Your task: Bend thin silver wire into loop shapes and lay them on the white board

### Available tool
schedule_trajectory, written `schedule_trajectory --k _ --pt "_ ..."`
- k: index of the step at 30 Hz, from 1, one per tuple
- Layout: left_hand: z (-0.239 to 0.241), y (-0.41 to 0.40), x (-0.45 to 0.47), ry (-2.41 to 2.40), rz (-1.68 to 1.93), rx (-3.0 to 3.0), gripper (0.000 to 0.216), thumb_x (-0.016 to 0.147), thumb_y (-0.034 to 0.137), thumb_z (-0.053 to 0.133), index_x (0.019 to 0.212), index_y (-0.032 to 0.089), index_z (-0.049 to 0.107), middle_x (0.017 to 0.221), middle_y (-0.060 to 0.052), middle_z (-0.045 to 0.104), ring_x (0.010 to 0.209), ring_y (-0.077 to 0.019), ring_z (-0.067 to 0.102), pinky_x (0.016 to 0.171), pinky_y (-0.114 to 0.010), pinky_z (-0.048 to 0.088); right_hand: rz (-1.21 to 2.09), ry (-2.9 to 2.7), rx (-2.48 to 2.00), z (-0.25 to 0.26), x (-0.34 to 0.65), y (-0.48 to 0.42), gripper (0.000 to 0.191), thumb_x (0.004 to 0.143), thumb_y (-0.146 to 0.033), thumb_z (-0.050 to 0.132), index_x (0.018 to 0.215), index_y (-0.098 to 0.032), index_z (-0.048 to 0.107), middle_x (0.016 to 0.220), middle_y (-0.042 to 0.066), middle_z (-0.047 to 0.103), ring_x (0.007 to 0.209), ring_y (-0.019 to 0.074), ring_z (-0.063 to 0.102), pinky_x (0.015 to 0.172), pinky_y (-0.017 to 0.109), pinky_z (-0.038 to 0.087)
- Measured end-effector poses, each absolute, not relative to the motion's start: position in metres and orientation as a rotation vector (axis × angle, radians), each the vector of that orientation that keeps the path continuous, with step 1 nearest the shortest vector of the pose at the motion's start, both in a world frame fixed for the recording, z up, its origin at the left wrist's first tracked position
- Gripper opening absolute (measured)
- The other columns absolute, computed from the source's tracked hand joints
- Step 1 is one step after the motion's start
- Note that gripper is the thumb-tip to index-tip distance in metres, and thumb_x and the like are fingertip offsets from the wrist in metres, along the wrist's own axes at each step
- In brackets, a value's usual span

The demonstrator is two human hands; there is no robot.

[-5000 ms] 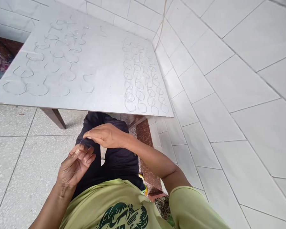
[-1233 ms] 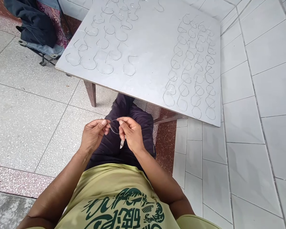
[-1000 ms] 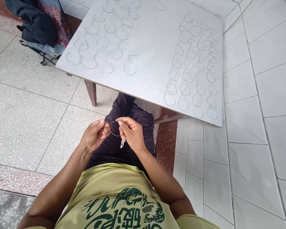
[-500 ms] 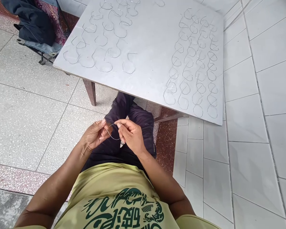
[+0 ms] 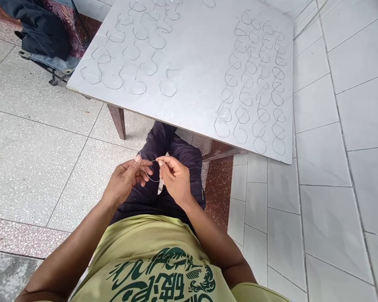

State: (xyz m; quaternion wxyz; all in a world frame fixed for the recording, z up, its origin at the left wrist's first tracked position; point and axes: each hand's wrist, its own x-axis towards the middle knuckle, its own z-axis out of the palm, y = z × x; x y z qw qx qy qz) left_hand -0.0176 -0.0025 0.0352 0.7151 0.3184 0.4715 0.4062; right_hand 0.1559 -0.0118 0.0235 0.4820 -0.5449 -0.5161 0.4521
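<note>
- Seated person, short of the white table's (image 5: 193,105) front edge. Both hands low, over the dark trousers (image 5: 187,163), near the edge but not touching it.
- Right hand (image 5: 176,178): narrow, thumb and forefinger pinching one stretch of thin wire (image 5: 151,180).
- Left hand (image 5: 123,175): lighter grip; wire seems to run between thumb and forefinger, remaining fingers loosely spread.
- The wire bridges the gap between the hands, a curve sagging below the fingertips, a short bit rising past the left thumb toward the table.
- Pale sliver (image 5: 160,187) beside the right hand; cannot tell what.
- Step, I judge: curving this piece by hand. Next move seems to call for a steady right pinch while the left guides the bend.
- On the table's left half: loosely scattered S-shaped wires (image 5: 176,87).
- On its right half: closer rows of looped wires (image 5: 222,136).
- Beyond its left edge: folding chair (image 5: 66,63) bearing dark cloth (image 5: 47,37).
</note>
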Motion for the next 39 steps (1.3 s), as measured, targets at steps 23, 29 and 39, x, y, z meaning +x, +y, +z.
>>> schedule_trajectory --k 23,29,39 --pt "0.039 -0.021 -0.004 1.180 0.958 0.920 0.029 0.094 0.045 0.074 0.091 0.016 0.076 0.067 -0.003 0.070 0.047 -0.0130 0.062 0.045 -0.022 0.050 0.995 -1.535 -1.305 0.007 0.157 -0.015 0.023 0.105 -0.036 0.055 0.109 -0.025 0.074 0.077 0.001 0.071 0.071 0.0172 0.068 0.070 0.029 0.055" --pt "0.031 -0.019 -0.014 1.198 0.797 1.013 0.032 0.096 0.046 0.069 0.086 0.017 0.076 0.057 -0.001 0.064 0.041 -0.0101 0.052 0.037 -0.018 0.040 0.736 -1.793 -1.241 0.025 0.177 -0.006 0.022 0.106 -0.033 0.057 0.119 -0.021 0.071 0.106 0.009 0.075 0.096 0.0216 0.071 0.091 0.037 0.058" --pt "0.036 -0.011 -0.038 0.957 0.548 1.152 0.029 0.097 0.043 0.068 0.089 0.017 0.078 0.058 -0.003 0.065 0.043 -0.0106 0.052 0.039 -0.017 0.041 0.224 -2.619 -0.826 0.052 0.222 0.041 0.020 0.107 -0.028 0.056 0.106 -0.020 0.074 0.139 0.010 0.068 0.143 0.0285 0.050 0.120 0.057 0.039"
